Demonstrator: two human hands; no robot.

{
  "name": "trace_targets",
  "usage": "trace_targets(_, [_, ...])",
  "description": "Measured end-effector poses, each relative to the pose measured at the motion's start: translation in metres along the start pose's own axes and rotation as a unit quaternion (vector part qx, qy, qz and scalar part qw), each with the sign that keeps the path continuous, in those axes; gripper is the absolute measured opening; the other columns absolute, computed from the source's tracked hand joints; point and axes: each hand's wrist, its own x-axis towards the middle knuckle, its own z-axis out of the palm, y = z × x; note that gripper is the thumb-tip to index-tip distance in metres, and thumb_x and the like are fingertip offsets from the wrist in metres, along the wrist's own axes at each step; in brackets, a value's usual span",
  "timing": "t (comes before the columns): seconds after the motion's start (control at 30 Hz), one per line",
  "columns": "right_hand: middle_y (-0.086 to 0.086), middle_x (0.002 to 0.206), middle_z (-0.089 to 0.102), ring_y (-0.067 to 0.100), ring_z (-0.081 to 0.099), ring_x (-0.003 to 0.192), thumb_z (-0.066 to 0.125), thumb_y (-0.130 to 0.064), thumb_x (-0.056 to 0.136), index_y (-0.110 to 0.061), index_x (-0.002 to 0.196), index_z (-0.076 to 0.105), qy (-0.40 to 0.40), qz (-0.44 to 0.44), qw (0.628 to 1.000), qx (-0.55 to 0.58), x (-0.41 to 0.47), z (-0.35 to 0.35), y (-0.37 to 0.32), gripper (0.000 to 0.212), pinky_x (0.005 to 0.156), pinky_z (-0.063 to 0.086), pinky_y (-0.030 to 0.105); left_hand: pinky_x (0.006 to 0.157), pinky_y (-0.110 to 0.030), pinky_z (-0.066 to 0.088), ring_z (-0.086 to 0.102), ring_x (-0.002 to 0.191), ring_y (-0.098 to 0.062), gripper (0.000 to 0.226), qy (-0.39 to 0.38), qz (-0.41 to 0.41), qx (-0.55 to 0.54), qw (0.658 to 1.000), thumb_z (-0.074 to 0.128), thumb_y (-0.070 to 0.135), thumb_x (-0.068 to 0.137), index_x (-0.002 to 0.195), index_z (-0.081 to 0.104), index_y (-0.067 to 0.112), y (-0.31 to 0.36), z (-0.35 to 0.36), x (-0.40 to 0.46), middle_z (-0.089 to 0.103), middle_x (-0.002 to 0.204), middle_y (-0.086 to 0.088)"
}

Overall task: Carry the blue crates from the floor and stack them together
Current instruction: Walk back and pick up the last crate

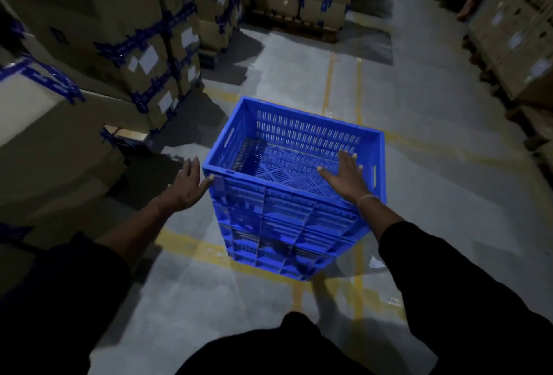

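A stack of blue crates (294, 195) stands on the grey floor (434, 195) at the centre of view, over yellow lines (194, 247). The left hand (185, 186) is at the stack's 9 o'clock, fingers straight and close together, thumb tip touching the top crate's near-left corner. The right hand (347, 177) hovers over the top crate toward 3 o'clock, fingers spread, holding nothing. Taped cardboard boxes (119, 30) are piled at 10 o'clock, more at 2 o'clock.
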Motion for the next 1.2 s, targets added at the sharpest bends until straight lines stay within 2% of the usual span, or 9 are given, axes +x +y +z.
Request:
trace_targets(0.1, [-0.001,0.171,-0.005,0.021,-0.013,0.156,0.048,-0.073,0.092,-0.02,0.163,0.004,-0.03,-0.063,0.998,0.008,0.011,0.004,-0.026,0.098,0.125,-0.006,0.05,0.126,-0.054,0.008,-0.014,0.156,-0.021,0.097,0.042,-0.023,-0.027,0.998,0.03,0.074,0.093,0.163,-0.001,0.015,-0.002,0.003,-0.051,-0.01,0.171,-0.005])
trace_targets(0.2, [-0.001,0.171,-0.004,0.02,-0.012,0.156,0.049,-0.069,0.093,-0.019,0.163,0.005,-0.059,-0.12,0.991,0.019,0.018,0.007,-0.055,0.096,0.125,-0.006,0.048,0.127,-0.041,0.007,-0.008,0.157,-0.022,0.085,0.119,-0.06,-0.078,0.988,0.039,0.056,0.1,0.163,0.006,0.008,-0.001,0.01,-0.102,-0.005,0.171,-0.009])
trace_targets(0.3, [-0.002,0.171,-0.003,0.019,-0.01,0.156,0.05,-0.068,0.094,-0.02,0.163,0.005,-0.09,-0.178,0.979,0.036,0.018,0.011,-0.078,0.096,0.126,-0.003,0.048,0.125,-0.04,0.007,-0.002,0.157,-0.029,0.085,0.165,-0.1,-0.13,0.973,0.044,0.058,0.101,0.162,0.014,0.006,-0.003,0.02,-0.149,0.001,0.17,-0.015])
trace_targets(0.47, [-0.002,0.171,0.0,0.018,-0.005,0.157,0.054,-0.065,0.093,-0.021,0.163,0.008,-0.154,-0.281,0.947,0.036,0.005,0.034,-0.109,0.094,0.126,0.008,0.05,0.118,-0.02,0.004,-0.001,0.153,-0.007,0.081,0.265,-0.158,-0.18,0.934,0.042,0.051,0.1,0.163,0.01,0.011,0.002,0.064,-0.247,0.001,0.171,-0.008])
trace_targets(0.67, [0.005,0.17,0.01,0.022,0.001,0.157,0.06,-0.057,0.094,-0.015,0.161,0.018,-0.23,-0.384,0.894,0.023,-0.048,0.087,-0.146,0.09,0.126,0.01,0.048,0.125,-0.033,0.008,0.0,0.156,-0.01,0.082,0.357,-0.258,-0.219,0.871,0.041,0.061,0.1,0.164,0.007,0.023,0.012,0.125,-0.375,0.0,0.172,0.004])
trace_targets(0.77, [0.006,0.169,0.017,0.023,0.009,0.156,0.061,-0.06,0.092,-0.016,0.16,0.022,-0.27,-0.419,0.867,0.01,-0.086,0.116,-0.167,0.09,0.125,0.015,0.047,0.126,-0.047,0.02,0.013,0.156,-0.017,0.089,0.404,-0.301,-0.255,0.825,0.04,0.075,0.094,0.163,0.007,0.029,0.017,0.153,-0.44,0.003,0.171,0.009])
trace_targets(0.9, [0.004,0.169,0.014,0.021,0.007,0.156,0.059,-0.058,0.094,-0.015,0.161,0.019,-0.31,-0.466,0.828,-0.022,-0.154,0.152,-0.194,0.089,0.126,0.012,0.042,0.126,-0.048,0.022,0.015,0.156,-0.015,0.091,0.467,-0.341,-0.272,0.769,0.043,0.075,0.093,0.163,0.009,0.027,0.024,0.191,-0.525,0.004,0.17,0.011])
trace_targets(1.0, [0.003,0.17,0.014,0.019,0.006,0.156,0.058,-0.06,0.094,-0.015,0.161,0.019,-0.338,-0.506,0.793,-0.027,-0.213,0.177,-0.209,0.09,0.124,0.012,0.038,0.126,-0.04,0.016,0.011,0.156,-0.013,0.081,0.507,-0.372,-0.267,0.73,0.046,0.059,0.101,0.163,0.009,0.024,0.028,0.22,-0.586,0.001,0.171,0.007])
trace_targets(1.2, [0.002,0.168,0.018,0.021,0.017,0.154,0.061,-0.061,0.092,-0.019,0.161,0.022,-0.416,-0.541,0.731,-0.018,-0.359,0.223,-0.225,0.09,0.125,0.019,0.044,0.125,-0.047,0.021,0.017,0.156,-0.018,0.083,0.55,-0.427,-0.28,0.661,0.046,0.063,0.099,0.164,0.008,0.026,0.038,0.284,-0.721,0.002,0.171,0.006])
